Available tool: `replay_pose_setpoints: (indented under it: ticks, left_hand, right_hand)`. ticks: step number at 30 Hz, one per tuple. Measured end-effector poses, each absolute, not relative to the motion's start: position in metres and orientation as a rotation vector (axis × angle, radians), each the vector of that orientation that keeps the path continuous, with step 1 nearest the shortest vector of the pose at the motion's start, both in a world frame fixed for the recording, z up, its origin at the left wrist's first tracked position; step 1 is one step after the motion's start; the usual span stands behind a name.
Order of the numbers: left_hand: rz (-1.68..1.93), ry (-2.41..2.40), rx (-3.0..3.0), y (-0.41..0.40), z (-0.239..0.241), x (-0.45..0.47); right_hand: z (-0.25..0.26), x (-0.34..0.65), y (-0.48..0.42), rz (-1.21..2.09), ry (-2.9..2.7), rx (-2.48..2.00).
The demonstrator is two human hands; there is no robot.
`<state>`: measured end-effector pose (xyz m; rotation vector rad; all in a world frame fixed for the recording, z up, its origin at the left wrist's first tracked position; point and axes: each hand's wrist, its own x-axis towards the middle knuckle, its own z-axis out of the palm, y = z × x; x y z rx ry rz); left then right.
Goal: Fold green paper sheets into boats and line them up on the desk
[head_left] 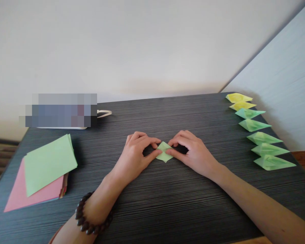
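A small light-green piece of folded paper (164, 152), diamond-shaped from here, is held between my two hands just above or on the dark table. My left hand (136, 150) pinches its left corner between thumb and fingers. On the opposite corner, the thumb and fingers of my right hand (191, 149) are closed in the same way. One point of the paper faces away from me and another faces toward me. Whether its underside touches the tabletop, I cannot tell.
Along the right edge of the dark table (152, 210) runs a row of several folded paper boats, yellow ones (239, 98) at the back and green ones (274, 162) nearer. Green sheets (51, 162) lie over pink paper (15, 196) at left. Behind them is a blurred-out object (58, 112) with a white cable (105, 112).
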<state>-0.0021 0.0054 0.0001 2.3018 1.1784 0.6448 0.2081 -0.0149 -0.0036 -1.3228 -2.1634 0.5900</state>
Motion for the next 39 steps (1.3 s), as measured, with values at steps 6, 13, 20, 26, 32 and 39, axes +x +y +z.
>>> replay_pose_setpoints:
  ticks: [6,13,20,26,32,39]
  left_hand:
    - [0.664,1.048,2.451,0.007,-0.003,-0.005]
    - [0.609,0.824,2.562,0.008,-0.002,-0.012]
    - [0.597,0.758,2.688,0.003,0.004,-0.013]
    - [0.607,0.734,2.744,0.0,0.007,-0.012]
    - [0.552,0.725,2.781,-0.001,0.006,-0.013]
    - [0.521,0.761,2.832,-0.001,0.005,-0.013]
  right_hand:
    - [-0.005,0.22,-0.008,0.654,-2.272,-1.145]
    - [-0.006,0.228,-0.005,0.67,-2.313,-0.991]
    - [-0.005,0.23,-0.01,0.472,-2.454,-0.958]
    - [-0.002,0.229,-0.016,0.331,-2.515,-0.937]
    - [-0.004,0.23,-0.017,0.299,-2.533,-0.94]
    - [-0.005,0.229,-0.02,0.22,-2.543,-0.97]
